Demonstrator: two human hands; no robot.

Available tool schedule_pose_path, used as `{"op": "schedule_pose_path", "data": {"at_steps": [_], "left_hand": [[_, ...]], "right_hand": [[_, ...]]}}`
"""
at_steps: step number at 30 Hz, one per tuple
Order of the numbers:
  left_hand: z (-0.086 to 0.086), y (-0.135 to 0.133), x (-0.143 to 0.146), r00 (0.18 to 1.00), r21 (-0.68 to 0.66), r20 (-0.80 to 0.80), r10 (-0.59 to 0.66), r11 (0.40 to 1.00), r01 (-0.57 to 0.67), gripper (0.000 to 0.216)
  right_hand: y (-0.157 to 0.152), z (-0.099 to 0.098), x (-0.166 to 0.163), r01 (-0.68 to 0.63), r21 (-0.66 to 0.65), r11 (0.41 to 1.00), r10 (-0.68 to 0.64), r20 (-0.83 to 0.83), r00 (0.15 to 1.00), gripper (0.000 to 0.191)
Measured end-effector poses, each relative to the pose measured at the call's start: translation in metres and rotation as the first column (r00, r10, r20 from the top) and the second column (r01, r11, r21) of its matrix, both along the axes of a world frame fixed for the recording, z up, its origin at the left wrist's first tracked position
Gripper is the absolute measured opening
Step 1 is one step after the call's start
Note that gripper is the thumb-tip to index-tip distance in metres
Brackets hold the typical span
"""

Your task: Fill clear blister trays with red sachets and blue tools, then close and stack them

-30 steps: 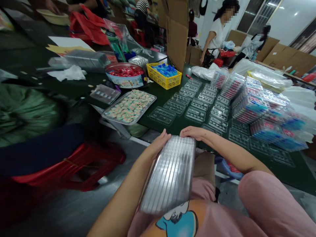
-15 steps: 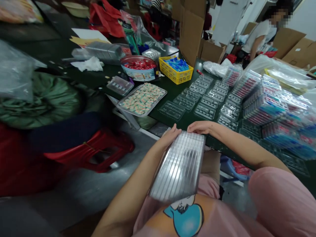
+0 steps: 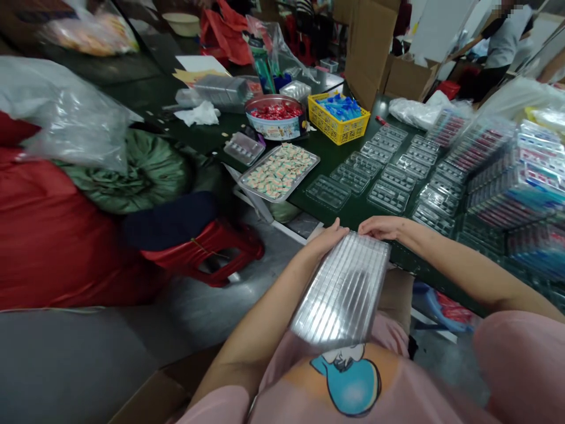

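A stack of clear plastic blister trays [image 3: 344, 288] leans toward my body, its ribbed side facing up. At its far left corner my left hand [image 3: 330, 238] is closed round the edge, the thumb on top. My right hand [image 3: 376, 227] grips the far end with bent fingers; some fingertips are hidden. Just beyond on the green table, single clear blister trays [image 3: 389, 195] lie in rows. A shallow clear tray [image 3: 312, 162] full of small pale pieces sits to the left, near the table edge.
Behind stand a round tin [image 3: 278, 126] of red pieces and a yellow basket [image 3: 339, 132] of blue pieces. Filled packs [image 3: 507, 182] are piled at the right. A red stool [image 3: 207, 253] and a green sack [image 3: 132, 171] occupy the left. Another person [image 3: 505, 41] stands at back right.
My view has turned left, so the table and its contents appear further right. Both hands keep hold of the tray stack at its far end.
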State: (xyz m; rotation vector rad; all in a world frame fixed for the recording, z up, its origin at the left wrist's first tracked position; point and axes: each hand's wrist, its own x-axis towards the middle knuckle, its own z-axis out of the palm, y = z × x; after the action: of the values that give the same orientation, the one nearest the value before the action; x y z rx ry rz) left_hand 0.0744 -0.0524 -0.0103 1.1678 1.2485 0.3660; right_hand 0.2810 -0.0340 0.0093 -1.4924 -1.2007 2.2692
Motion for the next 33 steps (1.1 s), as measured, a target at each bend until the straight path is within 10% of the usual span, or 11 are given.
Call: {"op": "schedule_pose_path", "data": {"at_steps": [19, 27, 33], "left_hand": [[-0.018, 0.012, 0.017, 0.998, 0.023, -0.024, -0.050, 0.998, 0.051, 0.078], [-0.007, 0.012, -0.070, 0.994, 0.111, 0.071, 0.084, 0.990, -0.091, 0.076], [-0.015, -0.008, -0.097, 0.909, 0.466, -0.361, 0.209, 0.885, -0.018, 0.048]], "right_hand": [[0.007, -0.031, 0.018, -0.043, -0.016, 0.999, 0.042, -0.058, 0.997, 0.016], [0.032, -0.012, -0.076, -0.065, 0.263, 0.963, 0.074, -0.025, 0.997, 0.010], [0.042, -0.029, -0.130, -0.156, 0.233, 0.960, 0.142, 0.074, 0.987, 0.016]]}}
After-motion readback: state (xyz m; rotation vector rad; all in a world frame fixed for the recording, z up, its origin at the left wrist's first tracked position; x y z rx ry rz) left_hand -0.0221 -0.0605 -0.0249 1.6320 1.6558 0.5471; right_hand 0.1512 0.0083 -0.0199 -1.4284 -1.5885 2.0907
